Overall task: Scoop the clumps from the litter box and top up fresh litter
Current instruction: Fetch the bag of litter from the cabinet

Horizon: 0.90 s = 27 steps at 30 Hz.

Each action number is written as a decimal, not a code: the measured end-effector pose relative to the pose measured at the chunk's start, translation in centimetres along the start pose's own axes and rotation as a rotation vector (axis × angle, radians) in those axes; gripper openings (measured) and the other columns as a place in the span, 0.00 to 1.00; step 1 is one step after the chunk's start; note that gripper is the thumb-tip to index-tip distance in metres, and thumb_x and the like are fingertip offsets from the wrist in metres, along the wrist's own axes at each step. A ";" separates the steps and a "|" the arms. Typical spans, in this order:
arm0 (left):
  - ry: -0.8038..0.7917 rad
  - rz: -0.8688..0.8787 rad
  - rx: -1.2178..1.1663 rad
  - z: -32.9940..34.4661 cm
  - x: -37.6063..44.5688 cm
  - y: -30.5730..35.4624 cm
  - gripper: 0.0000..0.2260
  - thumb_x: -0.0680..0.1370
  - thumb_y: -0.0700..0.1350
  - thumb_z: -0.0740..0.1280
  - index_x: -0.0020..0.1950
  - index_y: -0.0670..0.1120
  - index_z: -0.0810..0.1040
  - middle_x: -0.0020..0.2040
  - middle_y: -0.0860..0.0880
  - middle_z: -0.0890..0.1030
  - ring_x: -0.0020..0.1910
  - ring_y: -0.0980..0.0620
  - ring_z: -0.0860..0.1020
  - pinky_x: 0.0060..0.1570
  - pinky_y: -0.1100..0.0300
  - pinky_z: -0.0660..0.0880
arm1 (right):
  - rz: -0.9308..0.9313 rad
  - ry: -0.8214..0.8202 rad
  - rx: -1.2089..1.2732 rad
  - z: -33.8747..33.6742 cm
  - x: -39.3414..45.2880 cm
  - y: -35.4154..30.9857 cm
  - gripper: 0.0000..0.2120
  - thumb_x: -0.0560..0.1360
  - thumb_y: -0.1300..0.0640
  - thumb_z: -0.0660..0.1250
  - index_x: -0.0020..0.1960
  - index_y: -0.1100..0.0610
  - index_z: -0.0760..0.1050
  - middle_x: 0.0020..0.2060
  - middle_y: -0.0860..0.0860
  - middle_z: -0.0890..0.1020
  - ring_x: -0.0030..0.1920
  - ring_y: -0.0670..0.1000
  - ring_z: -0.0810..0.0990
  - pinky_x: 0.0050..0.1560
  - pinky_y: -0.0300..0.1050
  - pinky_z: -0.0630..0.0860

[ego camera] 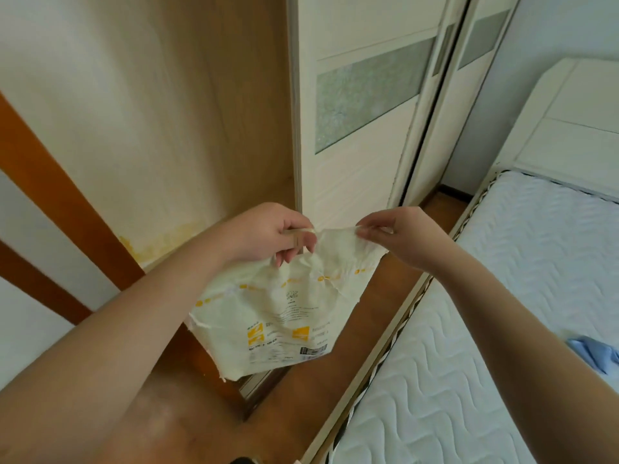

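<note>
Item: one cream-white plastic litter bag with yellow markings and small black print (284, 313). Location: held in the air at about waist height, in front of a white sliding wardrobe door with a frosted panel (361, 128), above the brown wooden floor (328, 363). No litter box or scoop is in view.

Condition: top edge ragged and torn, lower left corner frayed. The body hangs flat and crumpled, with no bulge to be seen; judged nearly or wholly empty, hence light. Material thin, soft and limp; it will fold and flutter rather than hold a shape. The torn rim is likely to rip further if pulled hard. Best taken at the top edge, one hold on each side of the opening, as it is now.

Grip, left hand (268, 234): fingers curled closed over the top edge of the bag, a fold of it gathered under them.

Grip, right hand (392, 234): narrow pinch, thumb and forefinger closed on the same top edge a little to the right, the other fingers bent behind.

The two holds sit close together, the rim stretched between them.

Adjacent: a white quilted mattress (502, 313) on the person's right, with a pale blue cloth (596, 353) lying on it.
</note>
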State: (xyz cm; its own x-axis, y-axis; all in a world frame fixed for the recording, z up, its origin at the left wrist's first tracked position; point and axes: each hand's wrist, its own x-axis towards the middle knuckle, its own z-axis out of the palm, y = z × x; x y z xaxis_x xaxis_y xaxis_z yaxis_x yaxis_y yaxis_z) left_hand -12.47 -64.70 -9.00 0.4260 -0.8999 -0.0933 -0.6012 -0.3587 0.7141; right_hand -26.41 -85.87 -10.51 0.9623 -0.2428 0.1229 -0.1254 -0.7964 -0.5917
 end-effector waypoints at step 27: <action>0.682 0.724 0.428 2.1 -8.4 -5.4 0.33 0.77 0.62 0.64 0.76 0.46 0.61 0.75 0.41 0.64 0.75 0.43 0.61 0.73 0.44 0.58 | 0.381 0.405 -0.265 3.0 -15.1 -13.6 0.09 0.80 0.51 0.60 0.45 0.47 0.77 0.37 0.48 0.79 0.37 0.49 0.77 0.37 0.44 0.75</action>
State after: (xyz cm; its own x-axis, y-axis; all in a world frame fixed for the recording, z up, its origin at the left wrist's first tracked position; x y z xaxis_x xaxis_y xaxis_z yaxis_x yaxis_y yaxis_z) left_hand -14.27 -55.73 -13.53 0.0815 -0.6524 0.7535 -0.9911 0.0265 0.1302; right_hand -38.55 -69.68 -6.74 0.6765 -0.6871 0.2651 -0.5484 -0.7102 -0.4415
